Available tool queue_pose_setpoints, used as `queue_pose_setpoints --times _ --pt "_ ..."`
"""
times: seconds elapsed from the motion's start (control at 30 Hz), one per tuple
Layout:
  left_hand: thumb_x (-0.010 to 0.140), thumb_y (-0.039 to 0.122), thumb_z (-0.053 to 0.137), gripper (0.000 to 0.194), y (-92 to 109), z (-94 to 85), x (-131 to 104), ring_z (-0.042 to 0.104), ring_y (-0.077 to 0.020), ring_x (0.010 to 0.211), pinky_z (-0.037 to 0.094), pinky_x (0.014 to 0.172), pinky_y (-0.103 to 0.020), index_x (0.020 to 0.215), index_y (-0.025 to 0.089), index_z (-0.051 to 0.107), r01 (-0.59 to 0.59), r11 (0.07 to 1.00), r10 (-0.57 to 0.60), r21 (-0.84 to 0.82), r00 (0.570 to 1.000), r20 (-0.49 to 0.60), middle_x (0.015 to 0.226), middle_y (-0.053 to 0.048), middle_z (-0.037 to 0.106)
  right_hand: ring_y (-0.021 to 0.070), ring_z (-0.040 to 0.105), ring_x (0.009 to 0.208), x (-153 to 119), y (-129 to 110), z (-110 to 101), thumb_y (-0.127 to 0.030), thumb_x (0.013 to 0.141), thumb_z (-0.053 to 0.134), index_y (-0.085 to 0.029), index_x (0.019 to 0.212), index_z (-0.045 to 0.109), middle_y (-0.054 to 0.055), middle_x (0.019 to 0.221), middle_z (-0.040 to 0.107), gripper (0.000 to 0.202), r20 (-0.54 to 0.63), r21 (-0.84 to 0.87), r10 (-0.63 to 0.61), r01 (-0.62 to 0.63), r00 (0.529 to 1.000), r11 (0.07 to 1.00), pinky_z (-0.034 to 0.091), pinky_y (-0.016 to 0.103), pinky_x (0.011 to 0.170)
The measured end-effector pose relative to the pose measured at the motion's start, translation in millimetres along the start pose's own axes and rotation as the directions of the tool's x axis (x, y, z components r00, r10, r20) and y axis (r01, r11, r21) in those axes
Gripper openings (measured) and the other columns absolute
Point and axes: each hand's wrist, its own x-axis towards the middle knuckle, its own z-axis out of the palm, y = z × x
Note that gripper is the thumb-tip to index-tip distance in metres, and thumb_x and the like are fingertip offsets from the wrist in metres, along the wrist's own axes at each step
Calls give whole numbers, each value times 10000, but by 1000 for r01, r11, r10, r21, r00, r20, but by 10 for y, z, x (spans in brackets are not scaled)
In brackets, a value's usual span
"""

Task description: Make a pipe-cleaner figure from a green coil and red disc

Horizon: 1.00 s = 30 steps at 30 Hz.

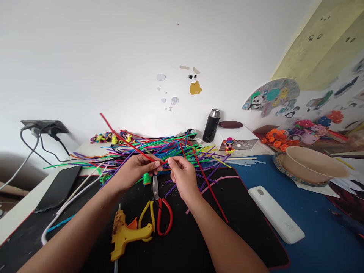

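Observation:
A red pipe cleaner (125, 142) runs slantwise from the upper left down to my two hands. My left hand (140, 168) pinches it between thumb and fingers near its lower end. Close by on the right, my right hand (183, 174) is closed at the end of the same pipe cleaner, thumb against forefinger. Just below the hands lie scissors (155, 187) with a red and a yellow handle loop. A yellow glue gun (125, 233) rests beside them. Behind my left fingers stands a small green fuzzy piece (147, 178).
A heap of coloured pipe cleaners (170, 148) spreads behind the hands on the black mat (182, 250). A black flask (212, 127) and white box (236, 138) stand behind. Right are a white oblong device (275, 214) and beige bowl (315, 163); left, a black tablet-like slab (59, 187).

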Motion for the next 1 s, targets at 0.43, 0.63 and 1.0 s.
queue_pose_setpoints --times 0.43,0.63,1.0 --pt "814 648 860 457 122 -31 -36 586 -172 592 456 570 -261 805 192 822 -90 947 138 308 981 -136 660 -18 712 141 372 485 -68 -6 -7 -523 921 714 -226 821 721 -72 541 412 313 76 -227 -54 70 996 971 282 293 491" --pt "891 588 803 388 120 -12 -74 626 -190 656 470 603 -261 825 206 815 -129 908 204 400 967 -151 728 -28 749 151 394 544 -101 -46 2 -414 937 683 -229 764 726 -54 573 444 257 143 -370 -140 184 980 911 300 299 555" --pt "801 535 908 347 108 -97 -41 658 -184 663 531 629 -265 817 200 822 -94 979 90 180 995 31 737 -37 741 150 414 543 -108 55 15 -401 948 676 -236 788 737 -55 577 466 238 186 -424 -117 187 976 886 295 294 555"
